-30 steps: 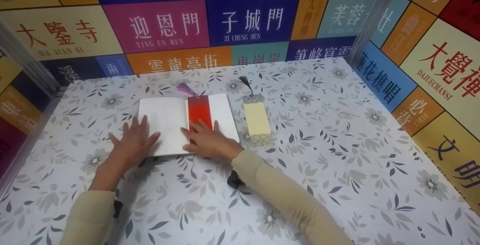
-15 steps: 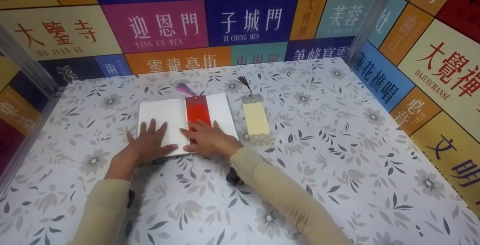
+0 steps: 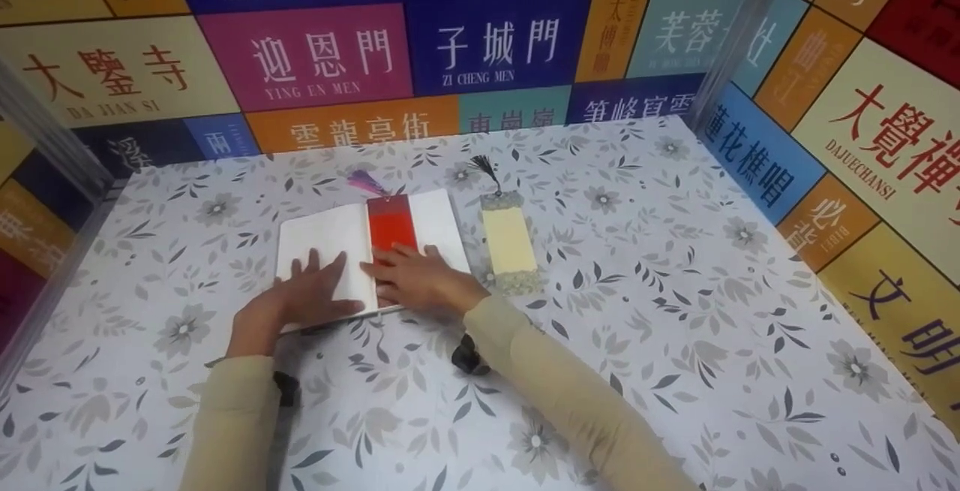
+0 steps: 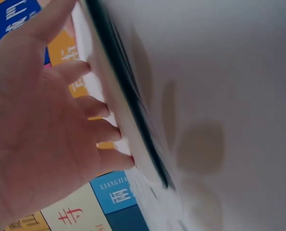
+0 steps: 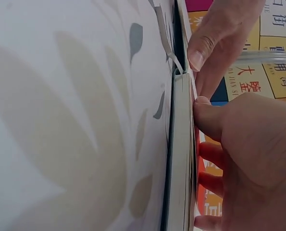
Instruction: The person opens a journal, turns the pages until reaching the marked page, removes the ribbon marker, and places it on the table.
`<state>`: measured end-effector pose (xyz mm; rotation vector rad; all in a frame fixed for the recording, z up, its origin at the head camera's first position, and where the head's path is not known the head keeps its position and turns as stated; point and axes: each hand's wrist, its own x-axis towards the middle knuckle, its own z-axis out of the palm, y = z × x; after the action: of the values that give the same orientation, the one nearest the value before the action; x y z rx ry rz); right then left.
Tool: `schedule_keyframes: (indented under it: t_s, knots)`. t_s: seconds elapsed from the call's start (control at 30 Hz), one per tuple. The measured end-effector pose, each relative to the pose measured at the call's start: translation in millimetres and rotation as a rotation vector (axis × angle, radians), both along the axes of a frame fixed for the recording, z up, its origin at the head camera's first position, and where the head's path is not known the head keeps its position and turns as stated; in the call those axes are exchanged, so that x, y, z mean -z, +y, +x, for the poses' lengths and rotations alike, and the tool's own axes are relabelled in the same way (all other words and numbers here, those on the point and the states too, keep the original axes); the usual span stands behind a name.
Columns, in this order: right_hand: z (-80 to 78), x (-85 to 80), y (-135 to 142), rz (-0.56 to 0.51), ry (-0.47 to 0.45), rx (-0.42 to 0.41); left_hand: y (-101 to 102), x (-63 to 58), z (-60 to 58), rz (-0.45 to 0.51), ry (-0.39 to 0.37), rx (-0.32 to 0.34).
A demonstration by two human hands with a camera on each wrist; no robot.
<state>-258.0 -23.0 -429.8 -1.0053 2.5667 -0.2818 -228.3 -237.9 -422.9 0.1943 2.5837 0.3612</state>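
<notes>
An open book (image 3: 322, 228) with blank white pages lies on the table. My left hand (image 3: 311, 292) rests on the lower left page, fingers spread and thumb reaching toward the spine. In the left wrist view its fingertips (image 4: 128, 161) touch the page above the dark cover (image 4: 133, 103). A red bookmark (image 3: 391, 224) with a purple tassel (image 3: 367, 182) lies on the right page along the spine. Across its lower part lies my right hand (image 3: 420, 277), hiding that end. The right wrist view shows those fingers nearly straight against the red strip and the page block (image 5: 181, 144) below.
A pale yellow bookmark (image 3: 510, 239) with grey patterned ends and a black tassel (image 3: 486, 167) lies right of the book. A thin ribbon (image 5: 166, 41) hangs from the book's spine. Panels (image 3: 300, 55) with printed characters stand behind and beside the floral-covered table (image 3: 675, 288).
My left hand has slid from the book's left edge rightward over the left page, toward the spine. My right hand has stayed on the red bookmark.
</notes>
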Motion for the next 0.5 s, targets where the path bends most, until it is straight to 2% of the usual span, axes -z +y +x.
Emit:
schedule_keyframes:
  t_s: [0.5]
  knots:
    - [-5.1,1.1,-0.4,-0.028,0.002,0.005,5.6,0.7,1.0,0.025,-0.023,-0.075]
